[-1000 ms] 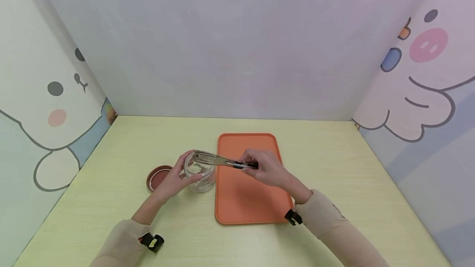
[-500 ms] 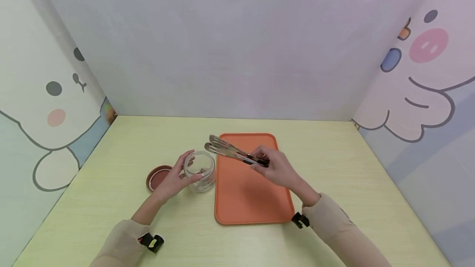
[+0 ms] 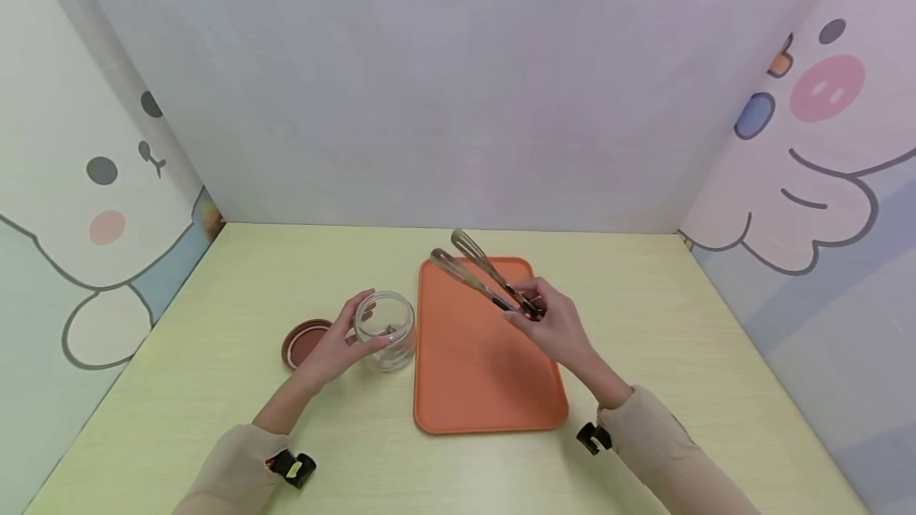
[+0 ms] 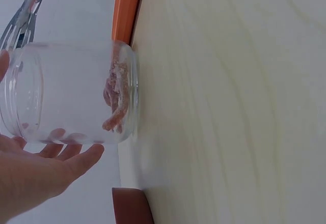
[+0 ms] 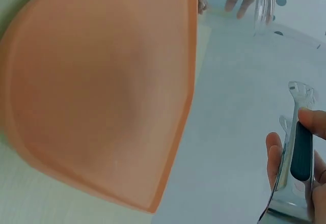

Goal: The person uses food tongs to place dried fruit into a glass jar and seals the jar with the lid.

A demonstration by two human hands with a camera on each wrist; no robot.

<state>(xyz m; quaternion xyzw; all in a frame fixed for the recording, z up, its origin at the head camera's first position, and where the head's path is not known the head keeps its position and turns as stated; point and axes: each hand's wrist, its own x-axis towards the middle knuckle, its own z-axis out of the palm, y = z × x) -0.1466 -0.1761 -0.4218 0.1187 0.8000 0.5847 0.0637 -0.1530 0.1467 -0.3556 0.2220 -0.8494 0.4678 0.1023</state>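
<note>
Tongs, gripped by your right hand, point forward-left above tray, arms spread; jar, held by your left hand, stands left of tips, nearer you

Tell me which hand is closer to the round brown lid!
Left. The left hand is beside the lid, holding the jar; the right hand is farther away, beyond the jar, holding tongs.

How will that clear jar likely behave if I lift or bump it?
The clear jar looks smooth and rigid, so it may be slippery in a loose grip. Only a few reddish-brown pieces lie at its bottom, so the contents probably add little weight. Its round wall suggests it could roll if it tipped over.
</note>
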